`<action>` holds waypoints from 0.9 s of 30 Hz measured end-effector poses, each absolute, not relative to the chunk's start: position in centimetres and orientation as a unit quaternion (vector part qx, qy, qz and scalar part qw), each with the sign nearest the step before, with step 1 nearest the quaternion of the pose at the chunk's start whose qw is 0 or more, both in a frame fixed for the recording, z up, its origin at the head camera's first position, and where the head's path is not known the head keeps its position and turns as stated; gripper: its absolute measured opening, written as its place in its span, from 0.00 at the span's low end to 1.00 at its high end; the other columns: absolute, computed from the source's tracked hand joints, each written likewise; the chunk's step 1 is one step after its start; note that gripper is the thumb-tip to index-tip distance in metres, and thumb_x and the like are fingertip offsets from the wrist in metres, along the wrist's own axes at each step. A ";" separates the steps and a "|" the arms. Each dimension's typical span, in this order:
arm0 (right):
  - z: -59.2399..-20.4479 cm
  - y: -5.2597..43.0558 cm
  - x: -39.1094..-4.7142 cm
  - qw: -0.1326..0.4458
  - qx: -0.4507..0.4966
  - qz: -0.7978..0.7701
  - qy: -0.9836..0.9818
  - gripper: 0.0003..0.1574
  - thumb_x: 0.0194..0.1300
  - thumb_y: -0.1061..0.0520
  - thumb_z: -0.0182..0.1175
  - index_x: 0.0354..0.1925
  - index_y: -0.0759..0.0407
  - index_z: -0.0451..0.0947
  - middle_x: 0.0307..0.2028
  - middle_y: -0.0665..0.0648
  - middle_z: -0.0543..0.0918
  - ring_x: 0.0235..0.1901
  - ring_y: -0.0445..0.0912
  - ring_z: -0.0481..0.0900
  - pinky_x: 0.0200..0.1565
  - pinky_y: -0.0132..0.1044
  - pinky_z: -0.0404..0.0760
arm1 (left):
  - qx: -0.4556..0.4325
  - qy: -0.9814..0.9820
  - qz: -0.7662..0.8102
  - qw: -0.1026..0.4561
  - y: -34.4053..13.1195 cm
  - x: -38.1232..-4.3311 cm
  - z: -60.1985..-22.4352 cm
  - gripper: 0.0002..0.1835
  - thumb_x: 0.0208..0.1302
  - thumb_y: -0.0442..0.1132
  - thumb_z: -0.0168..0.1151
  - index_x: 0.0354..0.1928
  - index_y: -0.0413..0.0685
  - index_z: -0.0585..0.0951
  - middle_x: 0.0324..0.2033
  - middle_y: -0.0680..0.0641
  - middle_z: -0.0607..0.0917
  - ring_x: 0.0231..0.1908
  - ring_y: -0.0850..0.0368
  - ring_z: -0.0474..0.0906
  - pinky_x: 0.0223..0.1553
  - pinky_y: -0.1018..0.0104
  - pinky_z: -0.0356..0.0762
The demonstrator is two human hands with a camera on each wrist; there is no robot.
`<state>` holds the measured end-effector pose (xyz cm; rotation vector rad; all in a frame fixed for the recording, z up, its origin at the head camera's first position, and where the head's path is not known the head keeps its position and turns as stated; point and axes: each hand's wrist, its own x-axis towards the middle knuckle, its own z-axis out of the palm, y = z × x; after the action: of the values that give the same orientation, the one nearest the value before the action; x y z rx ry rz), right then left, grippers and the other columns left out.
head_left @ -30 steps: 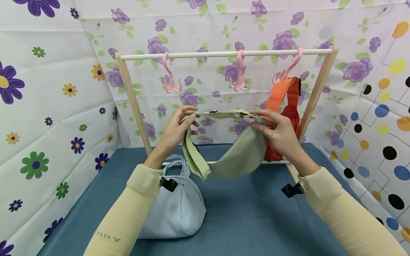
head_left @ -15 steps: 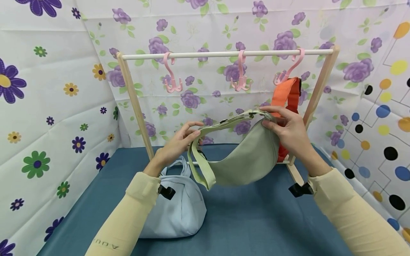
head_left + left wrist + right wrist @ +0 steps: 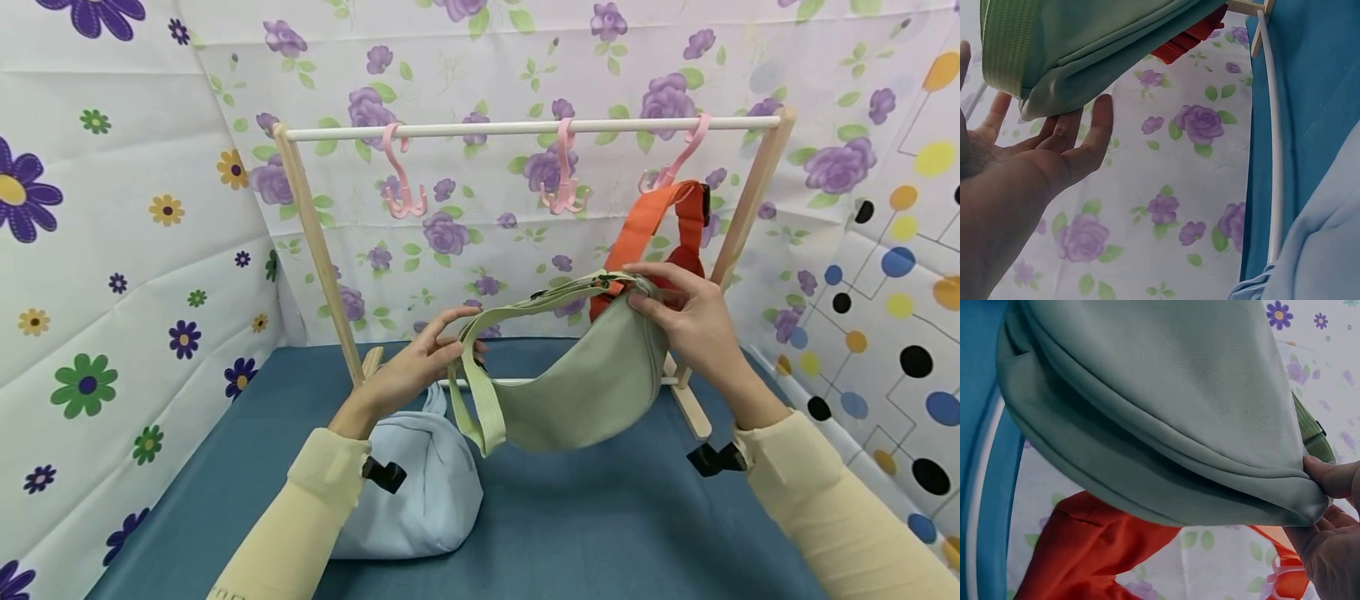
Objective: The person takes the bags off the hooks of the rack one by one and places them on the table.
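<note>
A sage-green waist bag (image 3: 585, 379) with a light green webbing strap (image 3: 487, 408) hangs in the air, tilted with its right end higher. My right hand (image 3: 693, 321) pinches that right end between thumb and fingers; the right wrist view shows the thumb (image 3: 1332, 478) pressed on the corner. At the left end, my left hand (image 3: 416, 367) is beside the looped strap. In the left wrist view its fingers (image 3: 1094, 140) lie loosely bent behind the bag's end, with the thumb apart. Behind the bag hangs an orange-red waist bag (image 3: 633, 237), partly hidden.
A wooden rack with a white top rail (image 3: 480, 129) stands behind. Pink hooks hang from it at left (image 3: 403, 179), middle (image 3: 562, 175) and right (image 3: 678, 158), the right one bearing the orange-red bag. A light blue handbag (image 3: 420, 492) sits on the blue cloth (image 3: 585, 525), below my left forearm.
The green bag has moved right and down and tilted, its left end dropping. Both hands have lowered, the right one shifting rightward. The orange-red bag has shifted on its hook.
</note>
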<state>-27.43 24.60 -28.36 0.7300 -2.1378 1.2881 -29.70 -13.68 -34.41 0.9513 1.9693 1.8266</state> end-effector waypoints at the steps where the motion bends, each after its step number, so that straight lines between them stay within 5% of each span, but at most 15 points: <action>1: -28.6 24.7 -27.4 0.267 0.269 0.479 -0.792 0.25 0.69 0.70 0.66 0.63 0.60 0.82 0.53 0.61 0.86 0.38 0.37 0.87 0.34 0.25 0.77 | 0.329 0.685 0.634 0.144 -13.8 -29.6 -34.6 0.29 0.84 0.48 0.50 0.80 0.69 0.57 0.61 0.39 0.77 0.60 0.39 0.75 0.60 0.44 0.73; 7: -29.9 24.8 -27.2 0.253 0.254 0.488 -0.796 0.25 0.69 0.69 0.66 0.63 0.60 0.82 0.53 0.61 0.86 0.33 0.36 0.86 0.31 0.25 0.75 | 0.298 0.706 0.630 0.127 -14.1 -28.8 -35.2 0.30 0.80 0.46 0.55 0.79 0.70 0.60 0.62 0.41 0.73 0.55 0.37 0.70 0.52 0.44 0.70; 14: -31.3 25.2 -26.5 0.233 0.265 0.513 -0.783 0.24 0.71 0.69 0.65 0.63 0.61 0.81 0.48 0.49 0.88 0.14 0.41 0.69 0.14 0.37 0.61 | 0.283 0.720 0.625 0.103 -14.3 -28.0 -35.2 0.28 0.80 0.45 0.56 0.77 0.65 0.65 0.66 0.41 0.73 0.61 0.42 0.72 0.54 0.45 0.72; 21: -33.0 25.7 -26.0 0.220 0.235 0.505 -0.801 0.23 0.71 0.66 0.66 0.62 0.58 0.82 0.38 0.47 0.88 0.12 0.44 0.63 0.15 0.40 0.63 | 0.274 0.734 0.613 0.100 -14.5 -27.8 -35.6 0.26 0.81 0.44 0.57 0.76 0.62 0.68 0.64 0.42 0.74 0.59 0.43 0.74 0.53 0.50 0.76; 27: -34.5 25.9 -26.2 0.207 0.234 0.510 -0.801 0.23 0.70 0.66 0.67 0.61 0.57 0.83 0.42 0.54 0.88 0.12 0.41 0.60 0.17 0.40 0.60 | 0.265 0.746 0.603 0.099 -14.6 -27.6 -36.0 0.25 0.80 0.44 0.57 0.75 0.61 0.70 0.59 0.40 0.76 0.54 0.42 0.75 0.50 0.43 0.78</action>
<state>-26.21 25.86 -34.47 0.6524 -2.2316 1.4196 -27.65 -14.62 -36.04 0.7823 2.2068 1.7836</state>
